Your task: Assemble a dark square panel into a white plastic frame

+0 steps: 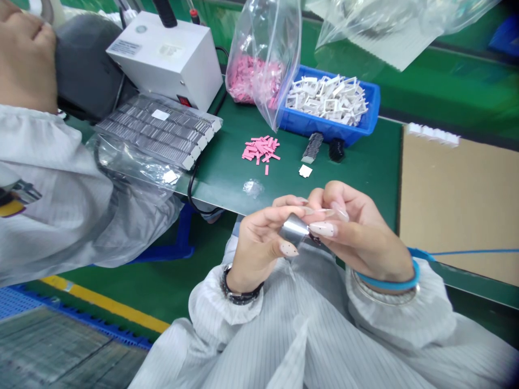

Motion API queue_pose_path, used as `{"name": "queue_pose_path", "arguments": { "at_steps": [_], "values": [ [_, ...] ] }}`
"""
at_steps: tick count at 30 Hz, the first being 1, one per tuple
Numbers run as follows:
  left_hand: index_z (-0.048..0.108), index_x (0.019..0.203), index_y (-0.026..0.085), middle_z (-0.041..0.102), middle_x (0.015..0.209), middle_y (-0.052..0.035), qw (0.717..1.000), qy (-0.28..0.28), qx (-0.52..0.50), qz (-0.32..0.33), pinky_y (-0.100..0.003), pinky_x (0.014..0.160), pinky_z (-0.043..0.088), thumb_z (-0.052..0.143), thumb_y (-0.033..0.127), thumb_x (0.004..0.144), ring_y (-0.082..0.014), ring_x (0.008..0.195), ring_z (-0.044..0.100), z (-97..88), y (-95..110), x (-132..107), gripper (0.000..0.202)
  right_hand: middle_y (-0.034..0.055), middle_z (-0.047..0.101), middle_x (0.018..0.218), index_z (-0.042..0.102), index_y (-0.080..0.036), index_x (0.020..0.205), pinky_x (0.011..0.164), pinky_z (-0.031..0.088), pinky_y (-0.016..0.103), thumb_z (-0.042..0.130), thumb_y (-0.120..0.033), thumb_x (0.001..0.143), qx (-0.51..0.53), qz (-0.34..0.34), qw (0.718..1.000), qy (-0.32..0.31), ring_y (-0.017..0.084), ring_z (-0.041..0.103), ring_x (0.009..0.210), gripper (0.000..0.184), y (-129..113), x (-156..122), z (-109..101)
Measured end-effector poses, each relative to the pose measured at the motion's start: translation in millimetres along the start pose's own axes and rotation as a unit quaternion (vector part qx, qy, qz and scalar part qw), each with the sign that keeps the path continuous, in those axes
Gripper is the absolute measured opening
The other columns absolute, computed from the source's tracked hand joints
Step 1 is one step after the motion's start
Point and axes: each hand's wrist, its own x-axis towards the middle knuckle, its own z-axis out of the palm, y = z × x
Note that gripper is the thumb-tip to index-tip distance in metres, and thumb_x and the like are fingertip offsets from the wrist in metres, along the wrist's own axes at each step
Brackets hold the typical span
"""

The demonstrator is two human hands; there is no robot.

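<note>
A shiny silver metal piece with a curved face (294,229) is held between the thumb and fingers of my left hand (257,237). My right hand (360,235) is closed in a pinch at the right end of that piece. Just under the right thumb shows a small dark part (314,238), mostly hidden by the fingers. On the green table beyond my hands lie a loose pile of pink strips (260,148), a small white square (305,170), a leaning stack of thin grey pieces (312,147) and a black cluster (336,149).
Behind stand a blue bin (373,111) of white frames (328,102) and a clear bag of pink strips (255,78). Leftward are a white device box (166,59), bagged rows of grey pieces (158,127) and a co-worker's sleeve (44,178). Cardboard (458,205) lies right.
</note>
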Motion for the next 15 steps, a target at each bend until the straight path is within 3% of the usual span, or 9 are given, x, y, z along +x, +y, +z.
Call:
{"name": "queue_pose_path", "arguments": {
  "at_steps": [3, 7, 15],
  "values": [
    [0.073, 0.092, 0.031, 0.072, 0.099, -0.0026, 1.000, 0.012, 0.005, -0.003, -0.042, 0.099, 0.047, 0.079, 0.043, 0.067, -0.0222, 0.115, 0.055, 0.2, -0.3, 0.0, 0.028, -0.0057, 0.056, 0.066, 0.048, -0.019, 0.062, 0.059, 0.046, 0.022, 0.076, -0.010, 0.068, -0.002, -0.004, 1.000, -0.001, 0.007, 0.055, 0.061, 0.030, 0.9, 0.4, 0.0],
    [0.073, 0.093, 0.032, 0.073, 0.084, -0.0023, 1.000, 0.008, 0.019, -0.001, -0.045, 0.099, 0.047, 0.078, 0.040, 0.069, -0.0232, 0.115, 0.055, -0.9, -0.9, 0.3, 0.026, -0.0056, 0.054, 0.066, 0.046, -0.018, 0.063, 0.059, 0.045, 0.022, 0.077, -0.013, 0.068, -0.001, -0.008, 1.000, 0.003, 0.007, 0.052, 0.061, 0.032, 1.8, 0.9, 1.1],
    [0.073, 0.091, 0.031, 0.068, 0.108, -0.0029, 1.000, 0.017, 0.010, -0.007, -0.040, 0.099, 0.046, 0.079, 0.046, 0.065, -0.0208, 0.111, 0.057, -2.4, -0.7, -0.1, 0.031, -0.0057, 0.052, 0.065, 0.044, -0.019, 0.062, 0.059, 0.046, 0.022, 0.080, -0.018, 0.066, -0.009, -0.001, 1.000, 0.017, 0.007, 0.052, 0.060, 0.036, 3.4, 0.9, 2.9]
  ]
}}
